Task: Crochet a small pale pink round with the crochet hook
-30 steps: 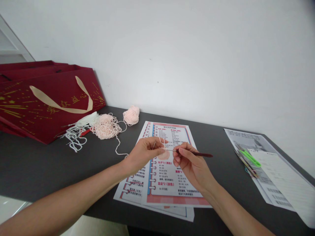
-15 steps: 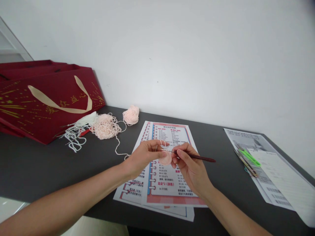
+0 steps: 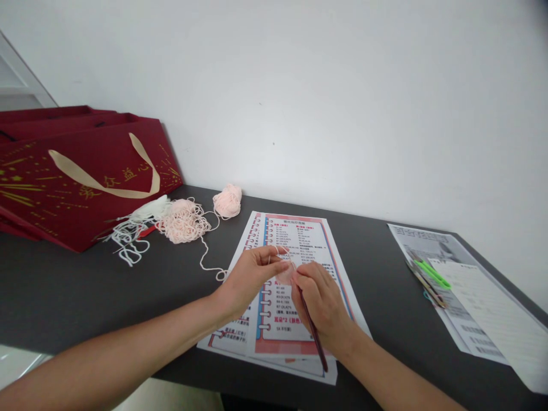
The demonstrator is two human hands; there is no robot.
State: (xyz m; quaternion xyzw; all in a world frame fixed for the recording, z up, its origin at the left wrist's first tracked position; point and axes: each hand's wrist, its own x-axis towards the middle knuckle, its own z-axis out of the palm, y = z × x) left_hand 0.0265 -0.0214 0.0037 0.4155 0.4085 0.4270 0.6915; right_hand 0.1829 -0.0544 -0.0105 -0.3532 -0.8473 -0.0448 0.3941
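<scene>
two grips to report, both closed: pinching a pale pink piece [image 3: 283, 278] with the left hand [image 3: 250, 278], and gripping a dark brown hook [image 3: 315, 338] with the right hand [image 3: 323, 305]. slanted, the hook, handle end toward the near side and slightly right; cannot tell the place of the tip, hidden at the fingers. find the piece between both hands, above the printed sheets [image 3: 295, 345], with yarn [image 3: 287, 249] looped over the left forefinger. to the left of the sheets, follow a thin strand [image 3: 221, 275] away to a loose pink tangle [image 3: 182, 221], touching a white bundle [image 3: 153, 208]. farther off, near the wall [image 3: 342, 114], see a pink ball [image 3: 228, 201]. at far left, see dark red bags [image 3: 94, 154]. on the right, see more papers [image 3: 492, 302] under a bright green tool [image 3: 433, 275], all on a dark table [image 3: 85, 285].
</scene>
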